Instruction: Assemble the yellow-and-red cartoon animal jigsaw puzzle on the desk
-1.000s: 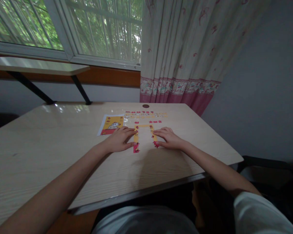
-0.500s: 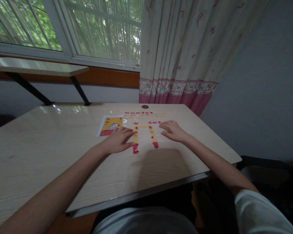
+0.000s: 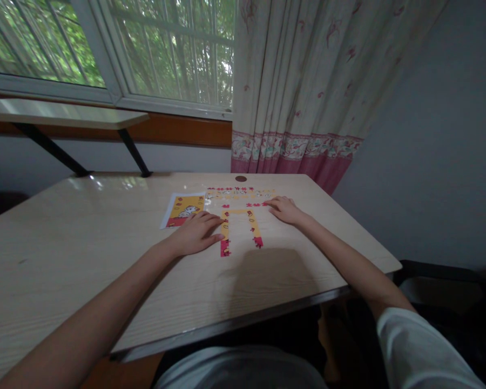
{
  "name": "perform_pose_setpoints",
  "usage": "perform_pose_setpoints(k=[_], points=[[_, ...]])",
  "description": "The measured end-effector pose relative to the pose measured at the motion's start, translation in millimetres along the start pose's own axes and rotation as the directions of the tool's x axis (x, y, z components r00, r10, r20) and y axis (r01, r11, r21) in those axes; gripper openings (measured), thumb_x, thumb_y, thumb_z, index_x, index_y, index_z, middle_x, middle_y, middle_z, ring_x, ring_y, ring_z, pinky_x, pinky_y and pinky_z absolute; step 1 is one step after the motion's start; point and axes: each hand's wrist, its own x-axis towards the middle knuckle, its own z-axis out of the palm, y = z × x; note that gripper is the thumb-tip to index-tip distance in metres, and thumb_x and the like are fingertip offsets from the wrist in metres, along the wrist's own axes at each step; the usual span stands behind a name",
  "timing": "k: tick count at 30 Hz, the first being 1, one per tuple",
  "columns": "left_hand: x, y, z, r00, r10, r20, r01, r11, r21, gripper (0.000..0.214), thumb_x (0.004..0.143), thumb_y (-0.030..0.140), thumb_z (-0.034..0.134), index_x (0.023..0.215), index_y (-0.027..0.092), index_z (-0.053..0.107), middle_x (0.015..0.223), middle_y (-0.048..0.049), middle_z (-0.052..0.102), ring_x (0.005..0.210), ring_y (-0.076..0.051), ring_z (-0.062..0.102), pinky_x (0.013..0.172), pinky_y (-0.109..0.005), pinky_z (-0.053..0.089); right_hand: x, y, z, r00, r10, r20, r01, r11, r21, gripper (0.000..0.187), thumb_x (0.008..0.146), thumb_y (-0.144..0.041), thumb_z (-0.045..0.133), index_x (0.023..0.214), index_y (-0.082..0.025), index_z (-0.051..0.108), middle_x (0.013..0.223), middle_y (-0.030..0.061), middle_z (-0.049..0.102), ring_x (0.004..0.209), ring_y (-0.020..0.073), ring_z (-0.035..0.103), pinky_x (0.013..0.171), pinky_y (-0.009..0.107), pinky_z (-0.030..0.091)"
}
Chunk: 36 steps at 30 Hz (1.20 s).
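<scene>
Right hand (image 3: 282, 209) has been moved to red jigsaw pieces (image 3: 249, 205); its grip cannot be told. Jigsaw border (image 3: 225, 229) is touched by the unclenched left hand (image 3: 197, 234).

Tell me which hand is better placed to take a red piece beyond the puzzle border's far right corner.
Probably the right hand: it is close by those red pieces, while the left hand lies farther off, at the puzzle border's left strip.

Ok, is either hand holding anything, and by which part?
Left hand holds nothing, just touches the puzzle border. Right hand is at a red piece; whether gripped, I can't tell.
</scene>
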Motion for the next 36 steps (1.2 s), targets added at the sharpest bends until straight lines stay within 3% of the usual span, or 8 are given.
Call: perform_pose_setpoints(k=[5, 11, 19, 30, 36], points=[[12, -14, 0.1, 0.998, -0.061, -0.027, 0.063, 0.995, 0.072, 0.044, 0.090, 0.046, 0.036, 0.113, 0.018, 0.060, 0.110, -0.0105, 0.063, 0.106, -0.028, 0.051, 0.092, -0.045, 0.038, -2, -3, 2, 1.000, -0.004, -0.007, 0.004, 1.000, 0.000, 0.039, 0.092, -0.035, 0.038, 0.128, -0.027, 0.053, 0.119, 0.0098, 0.056, 0.108, 0.0272, 0.049, 0.090, 0.044, 0.036], [49, -41, 3.3, 0.978, -0.195, -0.068, 0.200, 0.978, 0.066, 0.041, 0.087, 0.037, 0.036, 0.104, 0.016, 0.068, 0.102, -0.0121, 0.068, 0.095, -0.026, 0.059, 0.086, -0.039, 0.043, -2, -2, 4, 1.000, 0.010, -0.015, -0.010, 1.000, -0.013, 0.041, 0.093, -0.036, 0.038, 0.131, -0.027, 0.049, 0.120, 0.0106, 0.055, 0.109, 0.0268, 0.048, 0.091, 0.044, 0.036], [91, -46, 12.4, 0.975, -0.220, -0.028, 0.221, 0.975, 0.037, 0.035, 0.082, 0.037, 0.048, 0.096, 0.016, 0.071, 0.099, -0.0135, 0.068, 0.095, -0.026, 0.060, 0.086, -0.035, 0.043, -8, 0, 5, 0.999, -0.002, -0.035, 0.003, 1.000, 0.004, 0.041, 0.092, -0.036, 0.039, 0.131, -0.025, 0.048, 0.125, 0.0094, 0.054, 0.111, 0.0272, 0.048, 0.092, 0.045, 0.035], [106, -59, 12.6, 0.963, -0.237, 0.131, 0.238, 0.971, 0.006, 0.020, 0.068, 0.020, 0.055, 0.078, 0.016, 0.072, 0.083, -0.0091, 0.072, 0.077, -0.022, 0.063, 0.075, -0.029, 0.045, -14, -3, 4, 0.985, -0.087, -0.147, 0.095, 0.994, 0.048, 0.039, 0.089, -0.031, 0.046, 0.127, -0.022, 0.051, 0.126, 0.0096, 0.052, 0.113, 0.0251, 0.045, 0.094, 0.042, 0.034], [103, -56, 10.6, 0.958, -0.251, 0.141, 0.258, 0.966, -0.034, 0.025, 0.064, 0.018, 0.054, 0.082, 0.014, 0.070, 0.078, -0.0091, 0.070, 0.069, -0.021, 0.061, 0.065, -0.027, 0.043, -11, -3, 9, 0.966, -0.159, -0.204, 0.175, 0.983, 0.063, 0.037, 0.087, -0.028, 0.051, 0.122, -0.021, 0.054, 0.126, 0.0107, 0.051, 0.114, 0.0251, 0.046, 0.095, 0.043, 0.034]])
